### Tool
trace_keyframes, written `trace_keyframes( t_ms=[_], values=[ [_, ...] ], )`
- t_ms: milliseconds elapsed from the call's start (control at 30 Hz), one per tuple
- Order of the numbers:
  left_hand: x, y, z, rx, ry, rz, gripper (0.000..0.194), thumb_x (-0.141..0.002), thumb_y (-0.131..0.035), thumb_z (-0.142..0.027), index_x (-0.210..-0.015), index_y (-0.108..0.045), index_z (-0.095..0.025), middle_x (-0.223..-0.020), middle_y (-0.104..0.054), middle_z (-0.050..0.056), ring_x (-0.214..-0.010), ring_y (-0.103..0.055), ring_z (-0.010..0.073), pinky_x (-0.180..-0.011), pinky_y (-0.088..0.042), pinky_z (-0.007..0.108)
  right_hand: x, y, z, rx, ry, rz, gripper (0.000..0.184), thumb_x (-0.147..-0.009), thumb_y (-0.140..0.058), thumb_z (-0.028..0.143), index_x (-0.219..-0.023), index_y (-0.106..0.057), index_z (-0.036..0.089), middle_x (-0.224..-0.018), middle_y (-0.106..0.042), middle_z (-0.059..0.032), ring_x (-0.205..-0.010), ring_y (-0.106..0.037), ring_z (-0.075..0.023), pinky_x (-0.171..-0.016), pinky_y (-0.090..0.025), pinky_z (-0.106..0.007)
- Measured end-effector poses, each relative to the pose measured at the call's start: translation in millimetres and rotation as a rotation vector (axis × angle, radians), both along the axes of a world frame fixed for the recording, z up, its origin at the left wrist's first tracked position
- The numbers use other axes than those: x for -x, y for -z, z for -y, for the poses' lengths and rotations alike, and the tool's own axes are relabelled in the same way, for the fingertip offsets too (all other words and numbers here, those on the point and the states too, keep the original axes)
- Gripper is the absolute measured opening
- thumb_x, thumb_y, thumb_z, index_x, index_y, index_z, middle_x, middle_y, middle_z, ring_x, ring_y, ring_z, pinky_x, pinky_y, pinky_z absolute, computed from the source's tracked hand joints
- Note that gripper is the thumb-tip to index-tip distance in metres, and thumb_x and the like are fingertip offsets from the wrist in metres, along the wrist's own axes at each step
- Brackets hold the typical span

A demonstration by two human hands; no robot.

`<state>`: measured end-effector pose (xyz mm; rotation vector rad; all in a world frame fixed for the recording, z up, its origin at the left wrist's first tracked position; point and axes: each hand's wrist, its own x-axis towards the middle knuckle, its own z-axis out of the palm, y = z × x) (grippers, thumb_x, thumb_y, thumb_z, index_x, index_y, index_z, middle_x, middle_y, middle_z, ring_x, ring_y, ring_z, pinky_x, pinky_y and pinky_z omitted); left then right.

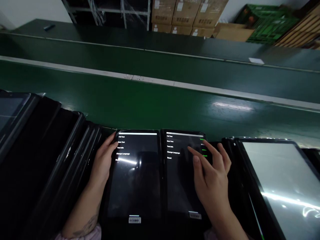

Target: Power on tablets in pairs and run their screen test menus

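Two black tablets lie side by side in front of me, both lit with a text menu that includes "Full Test" and "Change Language". My left hand [103, 161] grips the upper left edge of the left tablet [135, 190], its thumb at the screen's border. Over the right tablet [176, 186] is my right hand [212, 176], fingers spread and index finger pointing at the middle of the screen; whether it touches the glass I cannot tell. Green text shows partly behind those fingers. Each tablet has a small barcode label at its lower end.
Several stacked black tablets [72, 156] lean at the left. At the right lies another tablet with a bright pale screen [282, 173]. Beyond runs a green bench [140, 103] with a pale rail [100, 70]. Cardboard boxes [186, 15] and a green crate [270, 25] stand behind.
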<state>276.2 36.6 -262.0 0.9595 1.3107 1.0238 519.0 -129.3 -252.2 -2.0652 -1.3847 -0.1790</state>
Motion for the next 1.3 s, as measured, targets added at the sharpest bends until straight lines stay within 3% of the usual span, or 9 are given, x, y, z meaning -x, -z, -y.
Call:
trace_keyframes(
  t_ms=[367, 533, 700, 833, 1000, 1133, 1300],
  values=[
    [-4, -7.7, 1, 0.051, -0.031, -0.045, 0.046, -0.074, -0.081, -0.036, -0.117, -0.076, -0.021, -0.119, -0.076, 0.007, -0.123, -0.064, 0.0308, -0.111, -0.045, 0.043, 3, -5.8, 2, -0.023, -0.035, -0.047, 0.038, -0.106, -0.043, 0.032, -0.111, -0.076, 0.013, -0.137, -0.057, -0.0187, -0.143, -0.037, -0.0422, -0.104, -0.044, -0.066],
    [-6, -7.8, 0, 0.107, -0.038, -0.017, 0.051, -0.072, -0.084, -0.037, -0.12, -0.075, -0.023, -0.117, -0.077, 0.007, -0.117, -0.067, 0.0314, -0.101, -0.053, 0.041, 3, -5.3, 5, -0.014, -0.044, -0.07, 0.035, -0.105, -0.045, 0.03, -0.109, -0.077, 0.016, -0.136, -0.058, -0.0164, -0.143, -0.037, -0.0401, -0.104, -0.045, -0.064],
    [-5, -7.2, 1, 0.097, -0.042, -0.027, 0.044, -0.076, -0.08, -0.036, -0.118, -0.076, -0.024, -0.121, -0.075, 0.006, -0.125, -0.062, 0.0314, -0.108, -0.048, 0.043, 4, -2.7, 6, 0.01, -0.065, -0.079, 0.033, -0.105, -0.047, 0.03, -0.106, -0.078, 0.019, -0.138, -0.057, -0.0138, -0.144, -0.035, -0.0397, -0.106, -0.043, -0.066],
    [-4, -9.0, 3, 0.061, -0.037, 0.018, 0.037, -0.077, -0.074, -0.026, -0.113, -0.078, -0.025, -0.126, -0.073, 0.002, -0.136, -0.053, 0.028, -0.116, -0.039, 0.038, 4, 1.0, 6, 0.055, -0.109, -0.064, 0.035, -0.105, -0.046, 0.035, -0.111, -0.078, 0.021, -0.146, -0.052, -0.0135, -0.148, -0.027, -0.0423, -0.105, -0.042, -0.069],
    [-2, -14.6, 7, 0.066, 0.06, 0.118, 0.059, -0.065, -0.066, -0.012, -0.121, -0.076, -0.025, -0.134, -0.069, 0.0, -0.143, -0.046, 0.0289, -0.113, -0.042, 0.034, 4, -1.4, 9, -0.003, -0.089, -0.067, 0.038, -0.106, -0.044, 0.034, -0.108, -0.078, 0.017, -0.138, -0.058, -0.0158, -0.144, -0.035, -0.042, -0.104, -0.044, -0.069],
    [1, -13.7, 8, 0.112, 0.116, 0.107, 0.073, -0.064, -0.069, -0.011, -0.136, -0.066, -0.024, -0.14, -0.065, 0.003, -0.137, -0.052, 0.0306, -0.11, -0.044, 0.036, 4, -6.5, 11, -0.035, -0.073, -0.073, 0.038, -0.106, -0.045, 0.034, -0.106, -0.078, 0.016, -0.134, -0.061, -0.0153, -0.14, -0.041, -0.0408, -0.1, -0.048, -0.064],
    [2, -12.5, 8, 0.073, 0.089, 0.088, 0.071, -0.063, -0.071, -0.015, -0.134, -0.067, -0.02, -0.142, -0.064, 0.006, -0.138, -0.051, 0.0296, -0.111, -0.043, 0.034, 8, -11.9, 13, -0.096, -0.087, -0.073, 0.036, -0.106, -0.045, 0.03, -0.103, -0.077, 0.015, -0.129, -0.064, -0.0147, -0.135, -0.048, -0.0389, -0.095, -0.051, -0.055]
  ],
)
